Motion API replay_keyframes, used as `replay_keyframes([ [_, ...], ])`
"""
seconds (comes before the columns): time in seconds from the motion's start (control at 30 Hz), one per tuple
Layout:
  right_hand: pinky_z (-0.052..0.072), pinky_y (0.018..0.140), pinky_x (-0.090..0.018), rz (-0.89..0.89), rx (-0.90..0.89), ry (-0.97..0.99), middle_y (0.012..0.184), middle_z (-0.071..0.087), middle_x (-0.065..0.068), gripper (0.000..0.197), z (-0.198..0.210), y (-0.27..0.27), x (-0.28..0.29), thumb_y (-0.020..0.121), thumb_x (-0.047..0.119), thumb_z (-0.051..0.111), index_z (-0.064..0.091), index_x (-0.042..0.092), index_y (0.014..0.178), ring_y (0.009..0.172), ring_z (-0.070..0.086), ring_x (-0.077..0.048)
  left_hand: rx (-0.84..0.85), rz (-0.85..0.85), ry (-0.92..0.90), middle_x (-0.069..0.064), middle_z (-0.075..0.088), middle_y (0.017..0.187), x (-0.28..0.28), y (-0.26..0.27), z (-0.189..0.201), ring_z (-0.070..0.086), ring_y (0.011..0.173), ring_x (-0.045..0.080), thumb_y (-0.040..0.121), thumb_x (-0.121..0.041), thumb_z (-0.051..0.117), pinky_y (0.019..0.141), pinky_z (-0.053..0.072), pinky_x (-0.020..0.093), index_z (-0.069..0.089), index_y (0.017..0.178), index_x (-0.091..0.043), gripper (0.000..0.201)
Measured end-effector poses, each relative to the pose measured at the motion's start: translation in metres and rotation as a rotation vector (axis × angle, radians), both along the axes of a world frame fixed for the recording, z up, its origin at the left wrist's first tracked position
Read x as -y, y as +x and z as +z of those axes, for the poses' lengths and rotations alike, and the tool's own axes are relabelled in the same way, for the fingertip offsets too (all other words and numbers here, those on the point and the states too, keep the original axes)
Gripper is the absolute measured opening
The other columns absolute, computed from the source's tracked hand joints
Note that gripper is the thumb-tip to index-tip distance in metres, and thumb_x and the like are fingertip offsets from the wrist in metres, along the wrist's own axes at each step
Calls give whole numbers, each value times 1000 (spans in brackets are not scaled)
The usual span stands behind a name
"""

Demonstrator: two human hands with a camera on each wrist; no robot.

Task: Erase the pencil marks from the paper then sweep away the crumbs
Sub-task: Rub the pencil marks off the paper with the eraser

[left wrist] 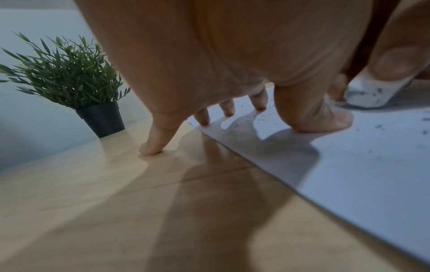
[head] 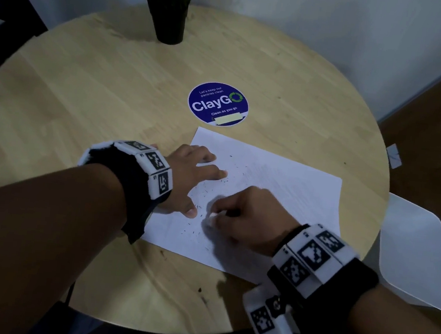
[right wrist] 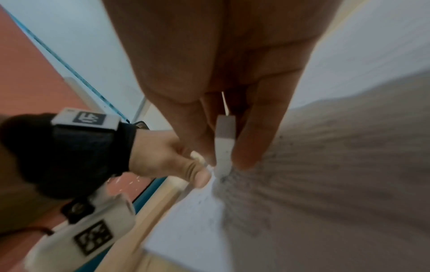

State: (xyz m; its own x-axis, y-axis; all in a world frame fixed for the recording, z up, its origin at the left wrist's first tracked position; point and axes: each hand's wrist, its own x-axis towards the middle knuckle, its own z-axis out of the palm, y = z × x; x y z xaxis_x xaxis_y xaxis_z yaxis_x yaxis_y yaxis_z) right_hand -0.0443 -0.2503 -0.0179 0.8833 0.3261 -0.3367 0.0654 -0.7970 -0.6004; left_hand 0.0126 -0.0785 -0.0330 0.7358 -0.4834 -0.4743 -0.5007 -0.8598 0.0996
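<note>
While the left hand (head: 188, 174) presses the paper (head: 280, 184) with spread, straight fingers, the right hand (head: 246, 216) pinches the eraser (right wrist: 224, 147) against it. Dark crumbs (head: 205, 192) lie on the paper between the hands, on the table (head: 99, 84).

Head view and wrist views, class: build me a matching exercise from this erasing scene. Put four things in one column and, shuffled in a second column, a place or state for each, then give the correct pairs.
Things
1. eraser
2. left hand
3. potted plant
4. crumbs

Places or states
A. stands at the far edge of the table
B. scattered as dark flecks over the paper
C. pinched in the right hand, tip on the paper
D. spread out, fingertips pressing the paper's left edge

Pairs: 1-C, 2-D, 3-A, 4-B
</note>
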Motion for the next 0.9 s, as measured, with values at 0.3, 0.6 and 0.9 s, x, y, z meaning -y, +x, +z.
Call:
replay_keyframes([
  [0.3,41,72,-19,27,-19,-15,53,53,21,15,3,0,-3,84,28,63,76,27,90,60,50,6,-19,-3,-6,-15,-3,156,0,0,1,-5,143,8,83,-45,70,108,17,60,8,148,-51,90],
  [0.6,42,68,-11,88,-28,-27,51,53,21,14,3,-3,0,86,28,63,76,27,92,55,50,10,-19,2,-32,-13,-1,157,2,-2,5,-5,144,9,84,-41,70,110,13,53,11,150,-48,89],
  [0.9,36,63,-5,62,-24,-10,48,52,27,14,1,-5,6,87,26,62,75,28,90,54,50,12,-10,4,-63,-12,0,157,3,-5,9,-4,143,9,85,-40,70,105,9,37,12,151,-46,88],
])
